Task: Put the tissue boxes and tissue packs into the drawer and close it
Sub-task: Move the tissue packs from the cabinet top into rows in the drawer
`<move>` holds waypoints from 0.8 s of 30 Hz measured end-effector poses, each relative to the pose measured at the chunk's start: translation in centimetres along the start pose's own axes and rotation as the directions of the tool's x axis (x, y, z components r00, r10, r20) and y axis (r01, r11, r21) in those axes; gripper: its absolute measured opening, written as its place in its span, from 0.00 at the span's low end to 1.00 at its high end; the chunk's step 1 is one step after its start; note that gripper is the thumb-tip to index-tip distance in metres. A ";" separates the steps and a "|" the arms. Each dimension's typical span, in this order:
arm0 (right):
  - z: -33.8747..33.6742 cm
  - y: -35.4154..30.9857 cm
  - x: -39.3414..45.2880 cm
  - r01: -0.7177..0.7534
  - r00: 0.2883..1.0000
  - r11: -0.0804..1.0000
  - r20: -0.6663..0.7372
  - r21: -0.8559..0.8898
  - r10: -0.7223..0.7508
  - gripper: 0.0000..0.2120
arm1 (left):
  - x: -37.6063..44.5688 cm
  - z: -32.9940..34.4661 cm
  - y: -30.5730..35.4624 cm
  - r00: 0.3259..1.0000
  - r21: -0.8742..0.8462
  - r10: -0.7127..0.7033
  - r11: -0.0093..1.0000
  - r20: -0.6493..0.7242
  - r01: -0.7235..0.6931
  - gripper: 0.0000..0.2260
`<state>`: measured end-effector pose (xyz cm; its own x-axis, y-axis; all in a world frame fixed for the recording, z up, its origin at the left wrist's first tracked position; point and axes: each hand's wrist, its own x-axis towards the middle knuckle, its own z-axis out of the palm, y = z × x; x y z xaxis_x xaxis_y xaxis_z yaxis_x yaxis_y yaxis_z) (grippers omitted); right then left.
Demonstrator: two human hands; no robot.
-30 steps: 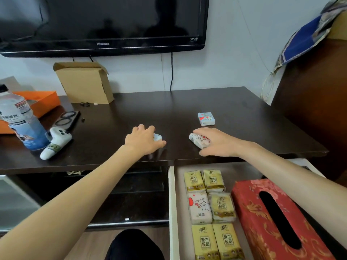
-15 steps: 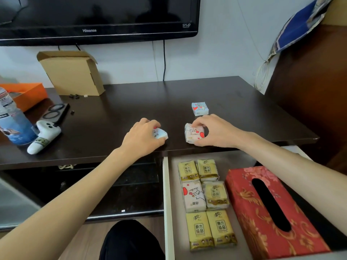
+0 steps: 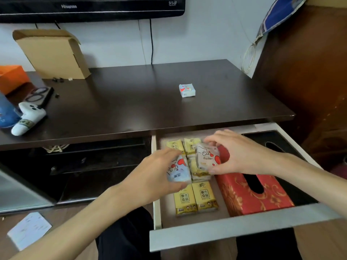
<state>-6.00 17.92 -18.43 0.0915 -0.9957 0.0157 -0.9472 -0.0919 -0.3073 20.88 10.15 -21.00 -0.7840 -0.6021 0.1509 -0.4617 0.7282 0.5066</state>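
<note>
Your left hand (image 3: 155, 177) has its fingers closed around a small white plastic-wrapped tissue pack with red hearts (image 3: 178, 170), and your right hand (image 3: 238, 154) pinches a second white soft pack printed with hearts (image 3: 207, 156) between thumb and fingertips. Both packs hang over the open white drawer (image 3: 234, 231), just above the yellow paper-tissue packs (image 3: 195, 200) lying under your fingers. The red patterned tissue box (image 3: 249, 188) sits just beyond your right thumb, with a black tissue box (image 3: 277, 145) behind your right wrist.

These packs look light, soft and squashy with slick film, so hold them across the flat faces, not the corners, and lay them flat; they could slide off the stacked yellow ones.

One more white heart-printed pack (image 3: 187, 90) remains on the dark wooden tabletop (image 3: 131, 106), well beyond both sets of fingers.
</note>
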 end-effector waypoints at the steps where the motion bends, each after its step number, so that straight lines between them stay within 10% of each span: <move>1: 0.3 0.1 -0.7 0.002 1.000 1.000 0.026 -0.006 -0.001 0.42 | -0.4 0.6 0.1 1.000 -0.002 0.014 1.000 0.013 -0.014 0.35; 24: 4.9 -0.9 -3.4 0.115 0.977 0.979 0.197 -0.170 -0.080 0.41 | -1.6 5.4 0.6 0.969 0.251 0.193 0.941 0.156 -0.228 0.31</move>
<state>-3.93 21.42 -22.86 0.2259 -0.9630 -0.1472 -0.9688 -0.2062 -0.1375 19.59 13.34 -25.54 -0.9134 -0.3915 0.1119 -0.3596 0.9046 0.2289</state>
